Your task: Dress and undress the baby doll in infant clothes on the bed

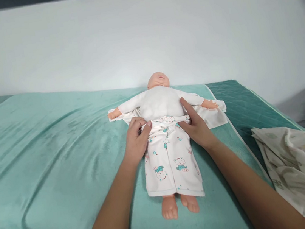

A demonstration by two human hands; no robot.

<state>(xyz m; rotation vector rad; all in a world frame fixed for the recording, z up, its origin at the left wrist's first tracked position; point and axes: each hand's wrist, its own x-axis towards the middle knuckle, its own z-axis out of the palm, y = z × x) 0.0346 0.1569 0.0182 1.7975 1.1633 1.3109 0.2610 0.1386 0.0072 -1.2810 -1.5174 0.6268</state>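
Forearms (105, 213) Flanked a Baby Doll (159, 104) in Printed Trousers (168, 158)

Both arms reached past the doll's bare feet (169, 207) to its waist. Left hand (137, 139) had thumb and bent fingers together, clamped on the trousers' waistband (167, 120). At the waist's other side, the right hand (197, 127) held thumb and index finger apart; whether its hidden fingers gripped cloth, one could not tell. Supine on a teal sheet (59, 143), the doll wore the trousers down to its ankles. White cloth (213, 117) lay spread beneath its arms. Crumpled printed fabric (300, 165) lay well right of the doll, and a white wall (140, 36) stood beyond its head.
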